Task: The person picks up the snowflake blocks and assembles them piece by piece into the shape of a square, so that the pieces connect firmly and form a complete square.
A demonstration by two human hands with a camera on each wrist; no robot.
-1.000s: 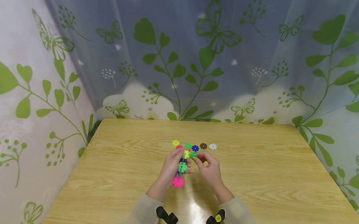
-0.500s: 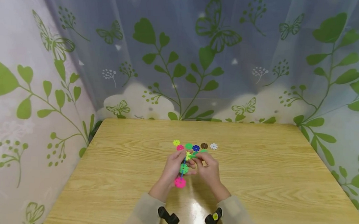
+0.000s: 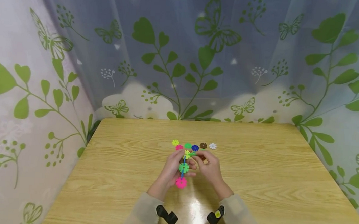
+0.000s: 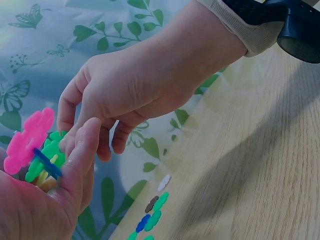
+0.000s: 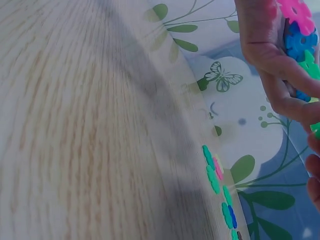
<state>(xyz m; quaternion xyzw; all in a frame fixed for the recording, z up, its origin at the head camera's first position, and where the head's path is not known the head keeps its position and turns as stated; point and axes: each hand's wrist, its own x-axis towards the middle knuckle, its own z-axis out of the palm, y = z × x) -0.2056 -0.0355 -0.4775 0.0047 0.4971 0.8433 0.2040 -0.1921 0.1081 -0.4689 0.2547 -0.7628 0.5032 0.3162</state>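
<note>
Over the middle of the wooden table (image 3: 255, 183), my left hand (image 3: 171, 167) grips a chain of plastic snowflake discs (image 3: 182, 168). The chain has a yellow disc on top, a green one in the middle and a pink disc (image 3: 181, 182) at the bottom, joined by blue pieces. The left wrist view shows the pink disc (image 4: 29, 140) and a blue piece (image 4: 47, 162) against the left thumb. My right hand (image 3: 209, 167) pinches a small green disc (image 3: 193, 154) at the top of the chain, fingers curled. The right wrist view shows the left hand (image 5: 267, 50) round the chain.
Several loose discs lie in a row just beyond the hands: yellow (image 3: 175, 142), pink (image 3: 179, 147), green (image 3: 188, 146), blue (image 3: 195, 147), brown (image 3: 203, 145) and white (image 3: 213, 146). A leaf-print curtain (image 3: 182, 58) hangs round the table's far and side edges.
The right hand has closed in on the left, bringing the green disc against the chain's top end. The chain and the loose discs have barely moved.
</note>
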